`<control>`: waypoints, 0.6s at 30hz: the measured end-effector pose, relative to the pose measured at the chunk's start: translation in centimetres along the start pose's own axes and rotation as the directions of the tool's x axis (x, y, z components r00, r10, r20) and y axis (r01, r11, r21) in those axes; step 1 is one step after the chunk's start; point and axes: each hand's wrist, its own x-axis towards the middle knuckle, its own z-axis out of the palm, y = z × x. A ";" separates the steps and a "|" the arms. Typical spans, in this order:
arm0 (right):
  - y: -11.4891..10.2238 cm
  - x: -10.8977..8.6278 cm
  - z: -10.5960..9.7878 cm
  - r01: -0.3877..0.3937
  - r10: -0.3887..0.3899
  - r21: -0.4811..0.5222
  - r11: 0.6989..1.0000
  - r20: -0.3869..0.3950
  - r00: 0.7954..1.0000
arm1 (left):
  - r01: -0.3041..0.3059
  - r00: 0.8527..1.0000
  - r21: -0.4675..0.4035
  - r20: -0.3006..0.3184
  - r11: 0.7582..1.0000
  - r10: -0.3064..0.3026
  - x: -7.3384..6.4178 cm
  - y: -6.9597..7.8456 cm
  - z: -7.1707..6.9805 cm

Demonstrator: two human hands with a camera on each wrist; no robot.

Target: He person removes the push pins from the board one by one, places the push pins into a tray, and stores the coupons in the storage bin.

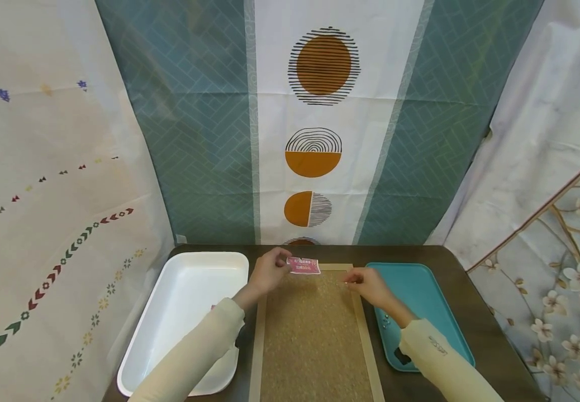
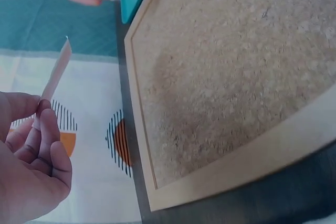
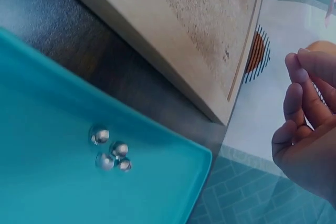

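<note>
My left hand point(image 1: 268, 272) pinches a pink-red paper coupon point(image 1: 304, 266) with white print by its left end, over the far edge of a wood-framed cork board point(image 1: 320, 335). In the left wrist view the coupon point(image 2: 56, 72) shows nearly edge-on between thumb and fingers. Above the board's far right corner is my right hand point(image 1: 367, 286), thumb and index fingertips together. A tiny bright speck at those tips looks like a push pin point(image 1: 346, 283); the fingers mostly hide it. Several silver round-headed push pins point(image 3: 105, 161) lie in the teal tray point(image 3: 47, 129).
A deep white tray point(image 1: 179, 301) stands left of the board, with a bit of red point(image 1: 213, 306) showing beside the left sleeve. The teal tray lies right of the board on the dark table point(image 1: 433, 257). A patterned curtain point(image 1: 315, 111) hangs behind the table.
</note>
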 end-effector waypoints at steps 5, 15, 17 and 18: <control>0.6 -0.5 -0.7 0.011 -0.010 0.006 1.000 -0.014 1.000 | 0.003 1.000 0.014 -0.029 1.000 -0.003 -0.3 -0.5 -0.9; 1.3 -1.6 -1.6 0.003 -0.003 -0.037 0.999 -0.010 1.000 | 0.024 0.999 0.025 -0.040 0.999 -0.023 -1.4 -1.8 -2.6; 1.7 -1.7 -1.7 -0.012 0.011 -0.038 0.999 -0.010 1.000 | 0.020 0.999 0.028 -0.040 0.999 -0.018 -1.5 -2.1 -2.9; 1.9 -1.7 -1.7 -0.018 0.017 -0.039 0.999 -0.011 1.000 | 0.020 0.999 0.030 -0.039 0.999 -0.019 -1.6 -2.2 -3.0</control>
